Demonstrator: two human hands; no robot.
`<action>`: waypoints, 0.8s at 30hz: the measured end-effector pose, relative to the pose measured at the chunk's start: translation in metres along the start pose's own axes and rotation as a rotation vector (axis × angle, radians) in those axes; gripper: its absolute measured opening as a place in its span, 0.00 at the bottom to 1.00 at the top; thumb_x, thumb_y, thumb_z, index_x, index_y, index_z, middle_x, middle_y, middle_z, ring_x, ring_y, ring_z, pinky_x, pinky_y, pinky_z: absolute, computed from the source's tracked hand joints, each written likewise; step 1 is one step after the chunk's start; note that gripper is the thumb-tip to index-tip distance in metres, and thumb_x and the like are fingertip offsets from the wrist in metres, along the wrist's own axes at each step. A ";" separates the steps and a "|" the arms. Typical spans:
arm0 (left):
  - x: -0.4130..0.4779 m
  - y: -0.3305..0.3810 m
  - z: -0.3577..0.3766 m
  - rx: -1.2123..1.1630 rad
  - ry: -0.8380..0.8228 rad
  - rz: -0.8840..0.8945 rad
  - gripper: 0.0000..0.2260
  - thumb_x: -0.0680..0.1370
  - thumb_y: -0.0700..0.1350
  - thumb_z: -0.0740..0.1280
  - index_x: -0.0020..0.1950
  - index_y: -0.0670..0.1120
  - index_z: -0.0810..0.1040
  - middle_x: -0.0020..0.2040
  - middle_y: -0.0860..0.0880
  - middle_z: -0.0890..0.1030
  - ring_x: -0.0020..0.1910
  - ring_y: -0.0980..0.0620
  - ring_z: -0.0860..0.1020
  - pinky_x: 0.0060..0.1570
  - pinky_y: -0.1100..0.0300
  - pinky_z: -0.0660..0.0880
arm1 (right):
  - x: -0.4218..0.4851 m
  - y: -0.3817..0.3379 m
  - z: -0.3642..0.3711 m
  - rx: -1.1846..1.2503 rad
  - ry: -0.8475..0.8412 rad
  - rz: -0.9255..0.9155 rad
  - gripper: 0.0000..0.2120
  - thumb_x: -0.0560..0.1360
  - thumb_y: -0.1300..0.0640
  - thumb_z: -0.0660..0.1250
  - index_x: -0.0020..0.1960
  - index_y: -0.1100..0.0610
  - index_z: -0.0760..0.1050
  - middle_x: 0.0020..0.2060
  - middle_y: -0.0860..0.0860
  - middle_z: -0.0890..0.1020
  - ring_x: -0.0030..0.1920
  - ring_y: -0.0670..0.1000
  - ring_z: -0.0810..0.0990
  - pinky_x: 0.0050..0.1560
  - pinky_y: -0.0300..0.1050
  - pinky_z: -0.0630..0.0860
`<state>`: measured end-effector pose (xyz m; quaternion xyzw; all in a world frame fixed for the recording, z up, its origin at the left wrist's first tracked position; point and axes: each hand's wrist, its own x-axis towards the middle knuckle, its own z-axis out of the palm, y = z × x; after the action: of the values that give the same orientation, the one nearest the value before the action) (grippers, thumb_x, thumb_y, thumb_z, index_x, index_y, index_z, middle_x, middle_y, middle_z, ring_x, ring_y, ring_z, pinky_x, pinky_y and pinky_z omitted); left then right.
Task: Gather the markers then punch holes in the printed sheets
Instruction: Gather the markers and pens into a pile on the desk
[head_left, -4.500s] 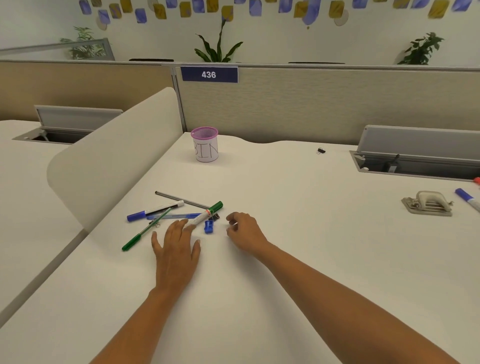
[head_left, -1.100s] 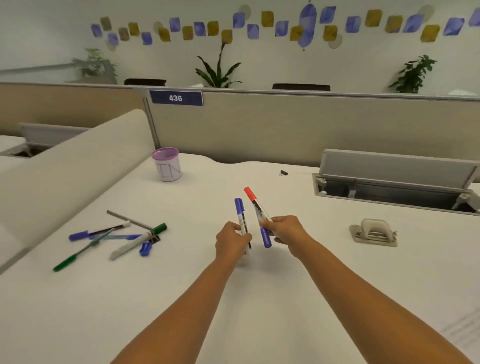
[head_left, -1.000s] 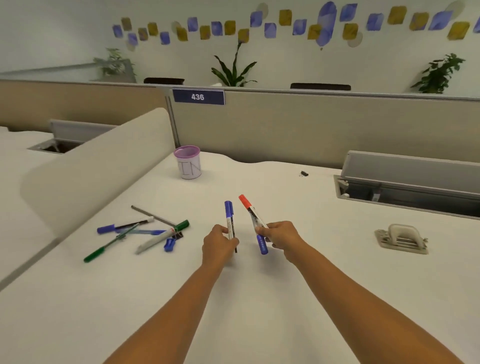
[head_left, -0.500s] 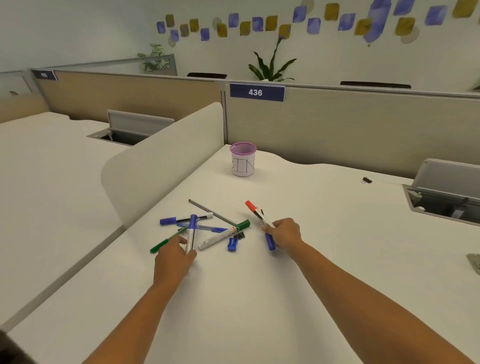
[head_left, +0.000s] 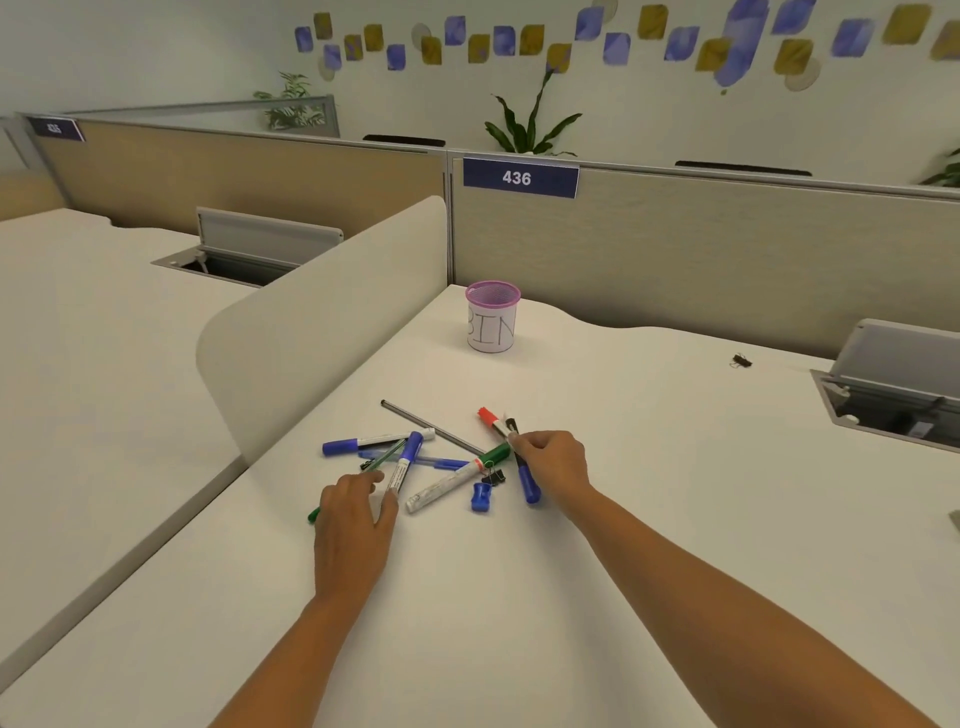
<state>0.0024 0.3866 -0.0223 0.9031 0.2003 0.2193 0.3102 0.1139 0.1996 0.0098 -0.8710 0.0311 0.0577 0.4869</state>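
Right hand (head_left: 553, 465): fingers are curled round two markers, which are held crossed. The red marker (head_left: 489, 419) is pointed cap-first toward the far edge of the surface (head_left: 649, 519). The blue marker (head_left: 529, 483) is pointed cap-first toward the near edge, and its black end shows just beside the red one.

Left hand (head_left: 353, 519): it is set palm-down at the near side of the pile. The white end of a second blue marker (head_left: 406, 462) is seen between index finger and thumb; whether it is pinched or only touched cannot be told. This marker is laid across the pile, cap toward the far edge.

The pile is located by the left edge of the surface, beside the curved divider (head_left: 311, 332). Noted in it:
- green marker (head_left: 457, 478), white barrel, lying diagonally
- third blue marker (head_left: 358, 445)
- green pen (head_left: 385, 457)
- blue pen (head_left: 444, 462)
- grey rod (head_left: 431, 428)
- small blue piece (head_left: 480, 498) and black clip (head_left: 496, 475), both just beside the green marker

An upright cup (head_left: 492, 322) marked "BIN" is seen near the far left corner, well apart from the pile. A second clip (head_left: 740, 361) is seen near the far edge, toward the right.
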 end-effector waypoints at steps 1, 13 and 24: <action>0.001 -0.001 0.001 0.004 0.002 0.012 0.11 0.76 0.42 0.65 0.57 0.41 0.77 0.53 0.45 0.80 0.54 0.45 0.74 0.49 0.54 0.71 | -0.001 -0.002 0.001 -0.044 0.000 -0.032 0.14 0.76 0.50 0.65 0.54 0.58 0.81 0.47 0.56 0.83 0.39 0.51 0.74 0.41 0.41 0.70; 0.002 -0.006 0.004 0.114 0.000 0.112 0.09 0.76 0.40 0.65 0.55 0.41 0.79 0.50 0.43 0.81 0.49 0.43 0.76 0.47 0.51 0.73 | 0.023 -0.037 0.021 -0.498 -0.111 -0.222 0.13 0.76 0.57 0.64 0.59 0.57 0.79 0.56 0.54 0.82 0.55 0.54 0.79 0.54 0.44 0.76; 0.003 -0.007 0.007 0.091 0.022 0.099 0.12 0.78 0.45 0.64 0.58 0.42 0.78 0.54 0.43 0.79 0.52 0.44 0.75 0.48 0.52 0.73 | 0.023 -0.016 0.002 -0.193 0.127 -0.241 0.14 0.79 0.58 0.57 0.57 0.61 0.79 0.56 0.55 0.82 0.55 0.54 0.78 0.52 0.40 0.70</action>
<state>0.0072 0.3901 -0.0304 0.9226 0.1688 0.2348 0.2553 0.1382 0.2100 0.0191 -0.9130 -0.0487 -0.0534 0.4014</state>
